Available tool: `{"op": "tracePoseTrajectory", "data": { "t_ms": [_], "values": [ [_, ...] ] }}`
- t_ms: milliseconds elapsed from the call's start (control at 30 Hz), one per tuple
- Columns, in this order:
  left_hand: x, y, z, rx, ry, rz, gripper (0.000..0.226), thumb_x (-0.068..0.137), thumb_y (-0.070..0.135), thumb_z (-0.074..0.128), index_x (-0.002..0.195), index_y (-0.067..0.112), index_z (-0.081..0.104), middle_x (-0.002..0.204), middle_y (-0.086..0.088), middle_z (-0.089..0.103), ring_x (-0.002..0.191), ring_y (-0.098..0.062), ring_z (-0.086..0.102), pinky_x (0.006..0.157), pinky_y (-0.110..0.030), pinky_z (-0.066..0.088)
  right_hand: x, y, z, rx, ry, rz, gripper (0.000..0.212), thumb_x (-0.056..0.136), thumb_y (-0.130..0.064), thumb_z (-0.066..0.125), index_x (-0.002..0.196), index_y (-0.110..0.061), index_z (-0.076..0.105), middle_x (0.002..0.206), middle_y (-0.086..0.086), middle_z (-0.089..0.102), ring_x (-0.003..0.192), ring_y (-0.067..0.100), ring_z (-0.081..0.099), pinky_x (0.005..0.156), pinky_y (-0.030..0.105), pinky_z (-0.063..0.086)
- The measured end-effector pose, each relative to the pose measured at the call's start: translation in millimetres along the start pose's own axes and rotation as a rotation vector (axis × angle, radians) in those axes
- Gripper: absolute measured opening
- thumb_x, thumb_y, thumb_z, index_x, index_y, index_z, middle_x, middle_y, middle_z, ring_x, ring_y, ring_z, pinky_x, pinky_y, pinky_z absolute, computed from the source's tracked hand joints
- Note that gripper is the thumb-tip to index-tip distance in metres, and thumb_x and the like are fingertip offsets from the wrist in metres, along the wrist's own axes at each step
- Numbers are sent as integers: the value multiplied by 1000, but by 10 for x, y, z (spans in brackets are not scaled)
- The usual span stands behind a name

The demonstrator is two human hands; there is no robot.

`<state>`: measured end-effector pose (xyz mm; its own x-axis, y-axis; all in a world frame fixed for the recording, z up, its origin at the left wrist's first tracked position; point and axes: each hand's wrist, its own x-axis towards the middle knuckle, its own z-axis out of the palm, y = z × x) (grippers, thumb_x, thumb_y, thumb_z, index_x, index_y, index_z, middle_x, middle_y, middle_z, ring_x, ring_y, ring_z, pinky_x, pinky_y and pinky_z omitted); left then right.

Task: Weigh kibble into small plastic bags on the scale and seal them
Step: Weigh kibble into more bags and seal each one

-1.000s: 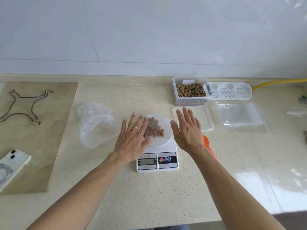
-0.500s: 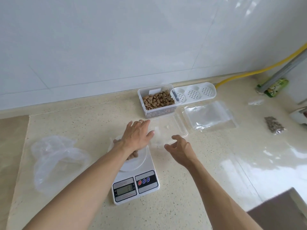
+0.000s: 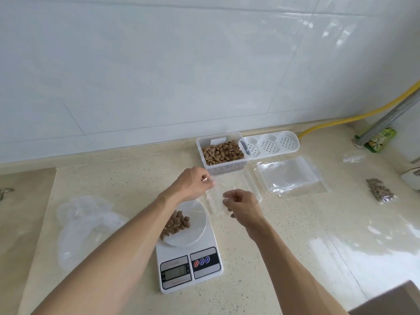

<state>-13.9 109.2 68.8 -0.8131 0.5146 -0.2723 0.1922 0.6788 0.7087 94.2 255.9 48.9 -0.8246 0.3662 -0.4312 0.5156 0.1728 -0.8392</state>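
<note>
**Fig. — Empty bag held up between both hands, above the scale**

Left hand and right hand each pinch an edge of one small clear bag, held over the counter just behind the scale. A kibble portion sits on the scale's white dish; supply tub behind, spare bags to the right, one filled bag far right. Risks (judged): film is thin & slippery, so the mouth may not part w/ a two-finger pinch; the left forearm hangs over the dish, so a dip could scatter pellets or upset the reading.
</note>
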Motion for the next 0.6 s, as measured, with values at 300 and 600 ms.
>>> {"op": "tracePoseTrajectory", "data": {
  "t_ms": [300,600],
  "values": [
    [-405,198,-533,-429,175,31,24,96,16,56,73,12,58,64,2,50,57,-10,45,61,-25,41,-241,-422,-81,224,-98,-147,29,94,-31,64,75,-10,68,71,2,65,68,15,58,67,30,50],
    [-774,480,-888,-462,231,166,30,97,22,55,69,10,59,66,1,59,61,-15,47,63,-27,43,-431,-883,-120,205,-14,-397,34,97,-22,61,65,-11,60,58,0,55,58,13,47,61,27,43]
  ]
}}
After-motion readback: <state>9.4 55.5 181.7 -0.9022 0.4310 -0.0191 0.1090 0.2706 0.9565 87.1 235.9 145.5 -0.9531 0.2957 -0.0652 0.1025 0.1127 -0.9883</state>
